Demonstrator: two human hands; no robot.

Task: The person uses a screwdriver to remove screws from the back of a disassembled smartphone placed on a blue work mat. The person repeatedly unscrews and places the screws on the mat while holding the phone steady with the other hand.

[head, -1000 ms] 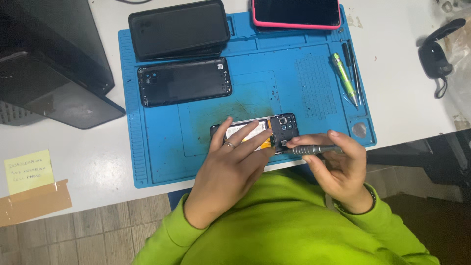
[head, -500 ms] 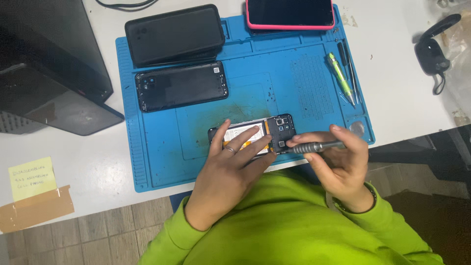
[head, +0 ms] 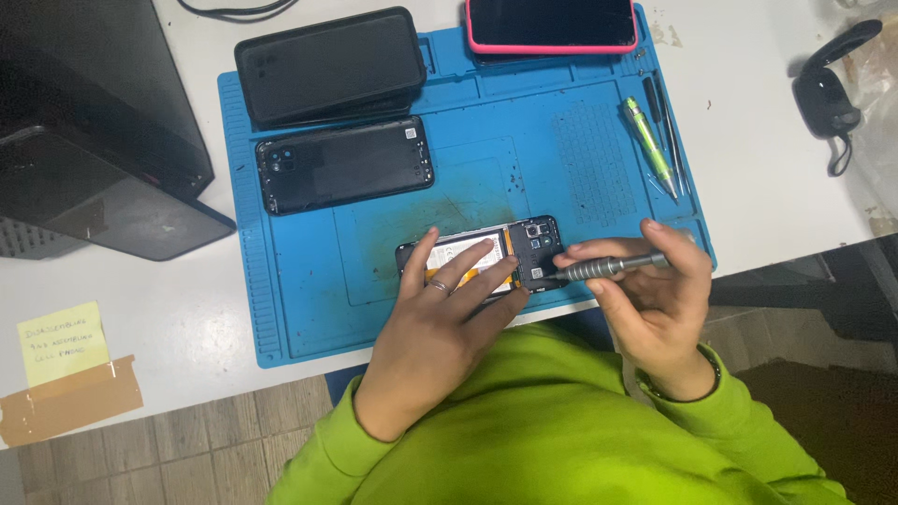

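An opened phone [head: 533, 245] with its back removed lies near the front edge of the blue work mat [head: 309, 299]. My left hand [head: 440, 318] rests flat on it, fingers spread over the pale battery area. My right hand [head: 655, 290] grips a grey metal screwdriver [head: 608, 267], its tip touching the dark circuit end of the phone beside the camera. A black back cover [head: 344, 165] lies on the mat further back.
A black phone case [head: 329, 65] and a pink-cased phone [head: 552, 24] lie at the mat's far edge. A green tool [head: 650, 145] and dark tweezers lie at right. A black box [head: 89, 131] stands left, a yellow note [head: 62, 341] front left, a black device [head: 828, 89] right.
My view has shifted slightly. The hands stay on the phone, with the screwdriver tip kept at the circuit end.
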